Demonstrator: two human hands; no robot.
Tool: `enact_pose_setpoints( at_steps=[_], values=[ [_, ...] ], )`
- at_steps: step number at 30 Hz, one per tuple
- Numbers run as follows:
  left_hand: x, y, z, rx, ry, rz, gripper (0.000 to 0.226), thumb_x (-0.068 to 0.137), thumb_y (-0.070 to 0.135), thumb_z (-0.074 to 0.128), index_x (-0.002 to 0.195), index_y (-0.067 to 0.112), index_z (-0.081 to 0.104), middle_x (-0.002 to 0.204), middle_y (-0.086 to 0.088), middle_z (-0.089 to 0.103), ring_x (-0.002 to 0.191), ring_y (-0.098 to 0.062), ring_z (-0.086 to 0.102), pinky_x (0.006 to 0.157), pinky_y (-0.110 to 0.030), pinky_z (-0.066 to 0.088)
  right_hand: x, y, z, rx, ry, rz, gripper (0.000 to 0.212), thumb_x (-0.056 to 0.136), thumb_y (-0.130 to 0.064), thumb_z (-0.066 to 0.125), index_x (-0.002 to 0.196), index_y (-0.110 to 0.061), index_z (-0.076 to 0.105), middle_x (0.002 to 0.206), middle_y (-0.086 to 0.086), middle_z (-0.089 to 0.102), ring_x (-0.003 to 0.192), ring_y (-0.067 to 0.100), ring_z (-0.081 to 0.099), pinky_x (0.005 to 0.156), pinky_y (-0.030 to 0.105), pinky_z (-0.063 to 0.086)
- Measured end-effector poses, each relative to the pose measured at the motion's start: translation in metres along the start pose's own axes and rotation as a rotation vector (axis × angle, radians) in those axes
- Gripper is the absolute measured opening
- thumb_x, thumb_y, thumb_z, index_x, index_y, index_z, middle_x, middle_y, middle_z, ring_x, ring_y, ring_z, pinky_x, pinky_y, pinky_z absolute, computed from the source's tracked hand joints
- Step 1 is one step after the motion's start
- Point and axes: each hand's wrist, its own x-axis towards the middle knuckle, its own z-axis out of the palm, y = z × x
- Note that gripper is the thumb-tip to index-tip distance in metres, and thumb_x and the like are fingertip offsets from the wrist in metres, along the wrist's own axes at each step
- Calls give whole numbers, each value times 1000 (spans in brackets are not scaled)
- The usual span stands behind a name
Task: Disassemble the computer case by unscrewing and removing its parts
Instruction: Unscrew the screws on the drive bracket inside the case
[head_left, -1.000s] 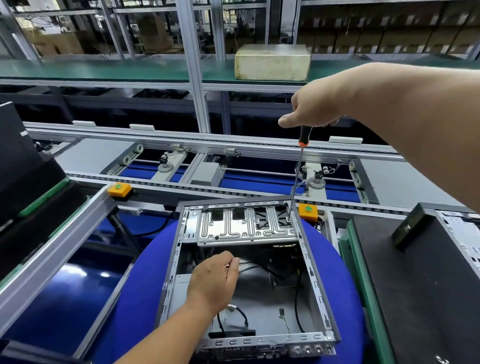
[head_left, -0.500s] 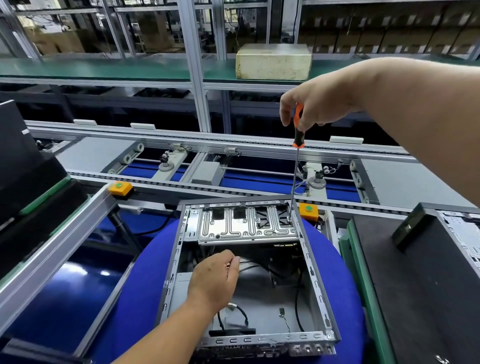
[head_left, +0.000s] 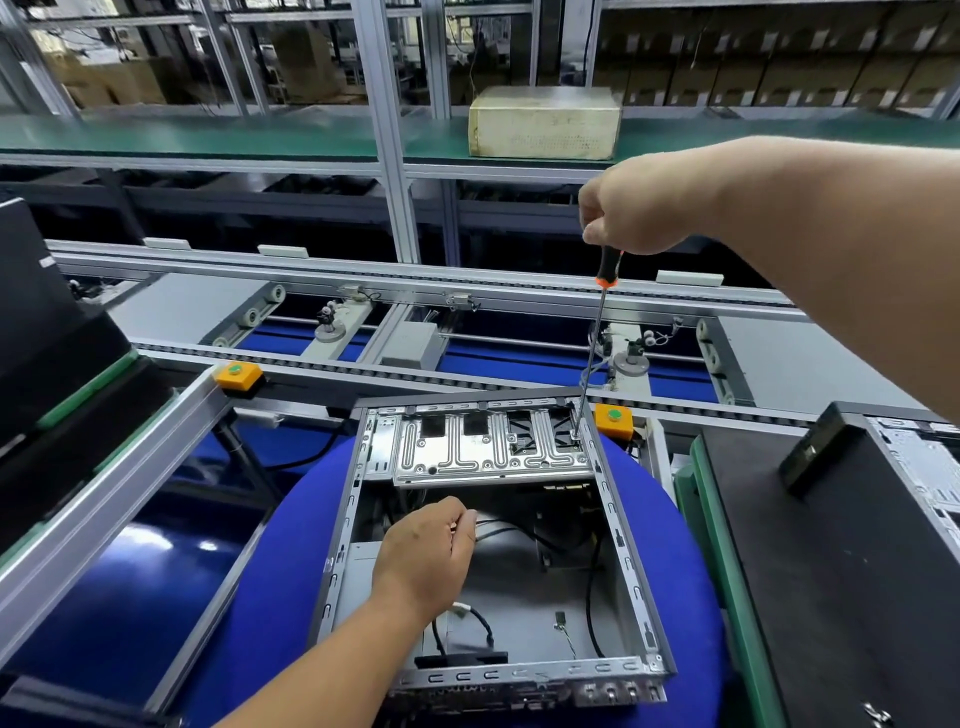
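Observation:
An open grey computer case (head_left: 631, 561) lies on a round blue pad (head_left: 291, 561) in front of me. A silver drive bracket (head_left: 483, 447) spans its far end. My right hand (head_left: 631, 205) grips the top of a long screwdriver (head_left: 597, 322) with a black and orange handle. The tip stands on the bracket's far right corner, the shaft nearly upright. My left hand (head_left: 426, 553) is inside the case, fingers curled near black cables (head_left: 511, 530); what it holds is hidden.
An orange button box (head_left: 614, 420) sits just right of the case, another one (head_left: 238, 375) at the left. A black case panel (head_left: 831, 545) lies on the green-edged table at right. A conveyor (head_left: 467, 332) runs behind. A beige box (head_left: 545, 122) stands on the far shelf.
My right hand has turned on the screwdriver handle, its fingers regripping lower, then higher. The tip stays on the same corner. My left hand has not moved.

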Motion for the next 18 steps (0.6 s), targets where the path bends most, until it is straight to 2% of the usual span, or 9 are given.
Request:
enact_pose_setpoints(
  at_steps=[2, 6, 9, 12, 14, 16, 18],
  values=[
    [-1, 0, 0, -1, -1, -1, 37, 107, 40, 47, 72, 28, 45, 63, 10, 52, 61, -12, 50, 55, -25, 31, 1, 3, -2, 137, -26, -49, 9, 101, -32, 57, 110, -34, 61, 102, -6, 62, 91, 19, 58, 82, 41, 48],
    [-1, 0, 0, 2, 0, -1, 37, 107, 40, 46, 72, 29, 44, 64, 10, 52, 61, -11, 50, 55, -25, 32, -1, 3, -8, 238, -68, -102, 24, 96, -21, 67, 102, -45, 63, 98, -9, 62, 84, 12, 57, 63, 32, 39],
    [-1, 0, 1, 2, -4, -4, 37, 107, 41, 45, 72, 29, 45, 64, 10, 52, 61, -12, 51, 55, -26, 34, -3, 0, -8, 234, -88, -100, 26, 95, -21, 67, 101, -46, 64, 98, -9, 62, 85, 12, 57, 64, 33, 40],
    [-1, 1, 1, 5, -2, -5, 37, 107, 42, 45, 72, 30, 44, 63, 9, 52, 61, -12, 51, 55, -27, 35, -5, -6, -9, 106, -81, -62, 14, 99, -40, 60, 114, -37, 62, 104, -6, 62, 93, 19, 58, 79, 40, 46],
    [-1, 1, 1, 2, 1, -4, 37, 107, 42, 45, 72, 30, 44, 63, 9, 52, 60, -12, 51, 55, -29, 37, -4, -8, -7, -40, -89, -15, 42, 102, -58, 45, 116, -23, 63, 104, 2, 66, 97, 27, 60, 81, 41, 44],
    [-1, 2, 1, 0, 3, -4, 38, 107, 42, 45, 71, 30, 43, 62, 9, 51, 59, -12, 50, 55, -30, 37, -5, -11, -8, -107, -86, 26, 62, 104, -62, 32, 110, -12, 67, 99, 8, 68, 93, 31, 62, 76, 39, 41],
    [-1, 2, 1, 2, 3, -3, 38, 107, 42, 45, 71, 30, 42, 62, 9, 51, 59, -13, 50, 55, -30, 37, -5, -10, -5, -112, -60, 7, 56, 107, -53, 33, 109, -10, 67, 98, 8, 66, 90, 30, 61, 74, 38, 40]
  ],
)
